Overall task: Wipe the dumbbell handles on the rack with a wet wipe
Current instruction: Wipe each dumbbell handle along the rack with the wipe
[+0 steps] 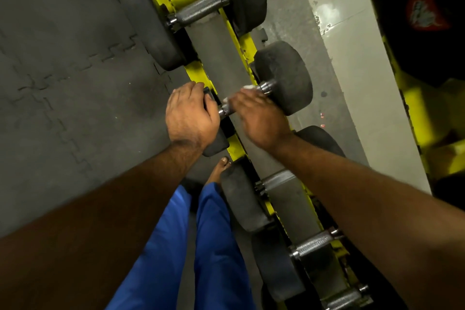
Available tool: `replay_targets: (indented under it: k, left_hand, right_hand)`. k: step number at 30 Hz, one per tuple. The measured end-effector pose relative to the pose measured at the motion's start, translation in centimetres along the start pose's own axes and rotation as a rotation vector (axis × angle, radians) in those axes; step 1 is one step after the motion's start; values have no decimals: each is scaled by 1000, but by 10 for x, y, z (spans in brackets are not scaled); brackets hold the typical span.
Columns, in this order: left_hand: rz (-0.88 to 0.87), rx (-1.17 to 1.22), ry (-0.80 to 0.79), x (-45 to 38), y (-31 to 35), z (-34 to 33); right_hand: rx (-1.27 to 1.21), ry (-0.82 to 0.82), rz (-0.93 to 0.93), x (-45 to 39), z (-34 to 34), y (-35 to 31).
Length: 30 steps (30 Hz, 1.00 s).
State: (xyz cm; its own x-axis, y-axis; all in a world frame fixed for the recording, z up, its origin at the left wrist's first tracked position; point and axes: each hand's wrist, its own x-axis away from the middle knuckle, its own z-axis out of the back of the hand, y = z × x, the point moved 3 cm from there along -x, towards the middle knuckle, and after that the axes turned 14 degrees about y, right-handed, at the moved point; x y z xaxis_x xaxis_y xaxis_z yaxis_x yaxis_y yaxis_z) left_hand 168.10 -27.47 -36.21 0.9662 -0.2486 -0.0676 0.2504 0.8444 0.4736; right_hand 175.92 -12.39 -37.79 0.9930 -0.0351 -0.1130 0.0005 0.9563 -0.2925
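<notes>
Looking straight down at the rack (193,72), yellow rails running from 11 o'clock down to 5 o'clock, dumbbells lying across it in a row. Centre of view, the dumbbell (283,78) being worked on: its far head sits at about 1 o'clock from the hands, its near head mostly hidden under the left hand (190,114). That left hand is curled over the near head, grip closed on it from above, knuckles up. The right hand (254,114) lies over the handle (226,108), fingers wrapped down across it, and the wipe (249,87) shows only as small white scraps peeking out past the fingers (one near the chrome collar, one at the knurled end). So the right grip is closed around wipe and handle together; a short bare stretch of knurled handle shows between the two hands.

Up at 12 o'clock, a larger dumbbell (203,6) rests across the rails, handle bare and shiny. Down toward 5 o'clock, more chrome handles sit in line, partly crossed by the right forearm. At 6 o'clock, blue trousers (176,246) and a bare foot (221,166) on the dark floor mat (63,58), toes just beside the rack. Pale floor runs beyond the rack at 2 o'clock.
</notes>
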Motion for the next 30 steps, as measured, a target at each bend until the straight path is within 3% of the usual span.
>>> replay_targets:
  k: [3, 7, 12, 16, 18, 21, 23, 27, 30]
  left_hand:
    - [8, -9, -11, -1, 0, 0]
    - [-3, -9, -22, -3, 3, 2]
    - [-4, -10, -24, -2, 1, 0]
    - [-9, -8, -22, -3, 2, 2]
    - [-9, -10, -20, -4, 2, 3]
    - [-22, -7, -30, -3, 3, 2]
    - [-14, -4, -26, -2, 2, 2]
    - [-9, -9, -29, -3, 3, 3]
    - [-21, 0, -29, -1, 5, 4]
  right_hand:
    - [88, 59, -143, 1, 4, 5]
    - [63, -30, 35, 13, -5, -27]
    - [79, 128, -103, 5, 5, 10]
    - [2, -15, 72, 18, -24, -36]
    - [13, -15, 136, 15, -23, -24]
    - [61, 140, 0, 9, -9, 8]
    - [83, 165, -59, 9, -12, -8]
    - [5, 26, 128, 14, -25, -36]
    - [75, 193, 43, 12, -9, 7]
